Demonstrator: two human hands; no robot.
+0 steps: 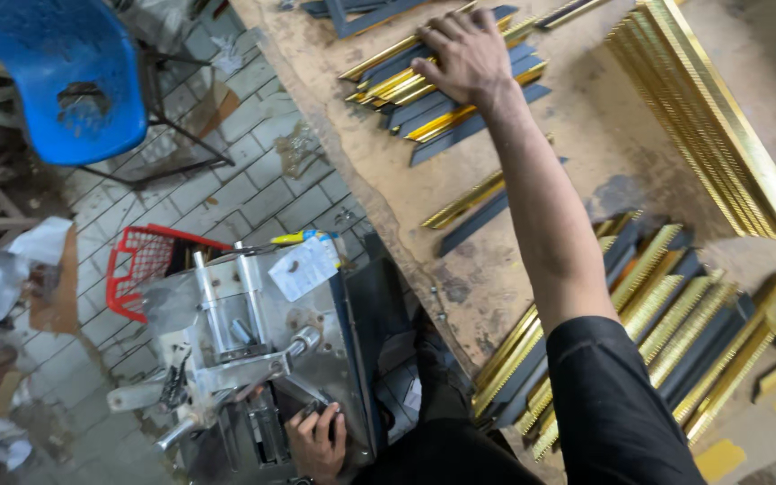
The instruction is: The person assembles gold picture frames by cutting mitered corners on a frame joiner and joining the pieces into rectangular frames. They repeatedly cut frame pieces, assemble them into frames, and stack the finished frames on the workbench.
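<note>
The right hand (pixel 464 56) pressed flat, fingers spread, on gold strips (pixel 442 81) near the workbench's (pixel 586 153) far edge; the left hand (pixel 318 442) gripped the metal machine (pixel 253 359)

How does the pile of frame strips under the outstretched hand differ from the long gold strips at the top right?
The pile of short strips under one hand is loose and fanned, mixing gold and dark blue-grey faces. The long gold strips are far longer, packed edge to edge, and all gold. Both lie on the worn wooden table.
</note>
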